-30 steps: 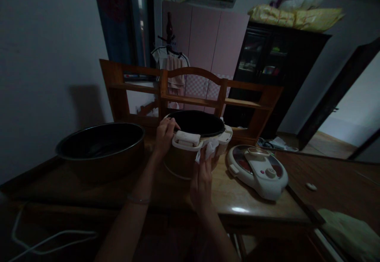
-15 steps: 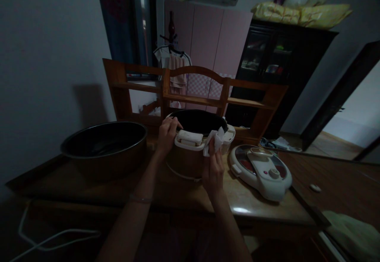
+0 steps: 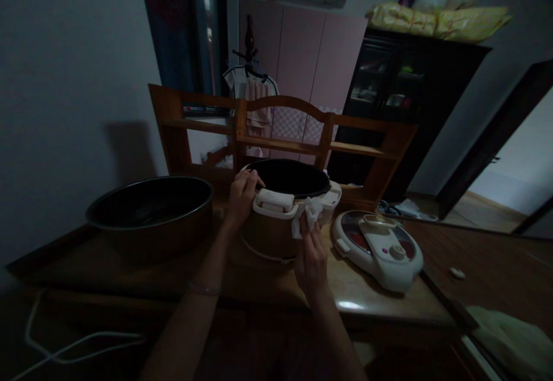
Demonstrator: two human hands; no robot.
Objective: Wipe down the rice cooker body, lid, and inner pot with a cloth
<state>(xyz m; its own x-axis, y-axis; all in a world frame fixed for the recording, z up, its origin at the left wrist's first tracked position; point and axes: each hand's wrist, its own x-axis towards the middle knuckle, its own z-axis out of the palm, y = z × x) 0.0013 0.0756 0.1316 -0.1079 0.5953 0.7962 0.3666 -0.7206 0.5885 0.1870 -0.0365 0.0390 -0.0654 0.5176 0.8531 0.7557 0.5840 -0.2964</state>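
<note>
In the middle of the wooden desk stands a pressure cooker body (image 3: 270, 234), lidless, its dark inside showing. My left hand (image 3: 242, 197) grips the cooker's rim at the left of the white front handle (image 3: 275, 199), fingers curled over the edge. Pinched in my right hand (image 3: 311, 254) is a crumpled white tissue (image 3: 307, 216), pressed against the cooker's upper side just right of that handle. To the left sits a large dark inner pot (image 3: 153, 220). The white lid (image 3: 380, 248) with a knob lies flat on the right.
A wooden shelf rack (image 3: 280, 146) rises along the desk's back edge. White cable (image 3: 86, 343) hangs at the lower left. A small white object (image 3: 457, 273) and a pale plastic bag (image 3: 514, 338) lie on the right.
My right hand has moved the tissue slightly down and left along the cooker's side below the rim. My left hand keeps its hold on the rim.
</note>
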